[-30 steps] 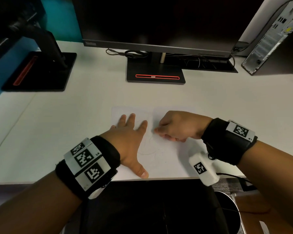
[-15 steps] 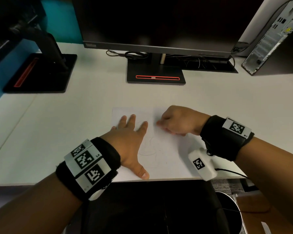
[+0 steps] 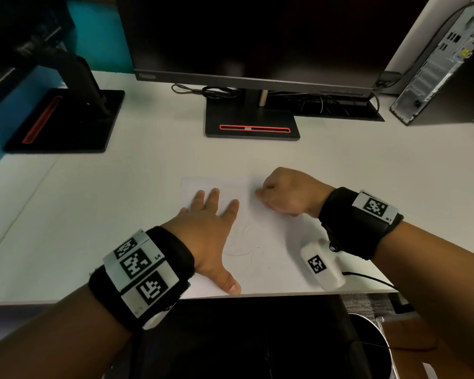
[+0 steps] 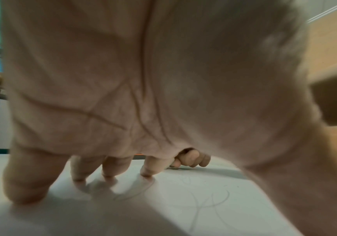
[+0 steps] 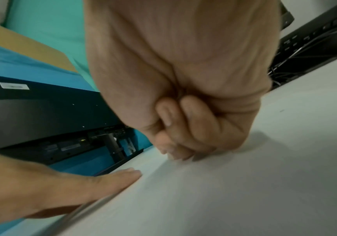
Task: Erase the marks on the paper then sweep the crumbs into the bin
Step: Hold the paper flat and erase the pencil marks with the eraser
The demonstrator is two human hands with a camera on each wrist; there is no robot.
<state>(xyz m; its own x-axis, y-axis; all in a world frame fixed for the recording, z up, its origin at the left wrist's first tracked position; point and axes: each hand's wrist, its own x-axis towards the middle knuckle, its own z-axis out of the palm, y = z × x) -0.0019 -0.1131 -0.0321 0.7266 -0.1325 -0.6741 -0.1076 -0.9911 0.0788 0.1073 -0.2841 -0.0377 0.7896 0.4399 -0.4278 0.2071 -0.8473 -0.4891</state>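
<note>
A white paper (image 3: 274, 236) lies on the desk near its front edge, with faint pencil marks (image 3: 238, 250) in its middle. My left hand (image 3: 214, 206) presses flat on the sheet's left part, fingers spread and straight. The right hand (image 3: 259, 196) is curled into a fist at the far part of the sheet, its fingertips down on the paper. In the left wrist view a small dark eraser tip (image 4: 172, 166) shows under those pinching fingers (image 4: 189, 159); most of it is hidden. The right wrist view shows the curled fingers (image 5: 175, 150) against the paper, blurred.
A round bin (image 3: 385, 343) stands below the desk's front edge at the right. A monitor base (image 3: 252, 124) sits behind the paper, a second stand (image 3: 63, 121) at far left, and a computer tower (image 3: 443, 72) at far right. A dark chair seat (image 3: 244, 337) is under the desk.
My right hand has slid away from me up the paper, from beside the left index finger to the sheet's far part. The left hand has stayed flat in place.
</note>
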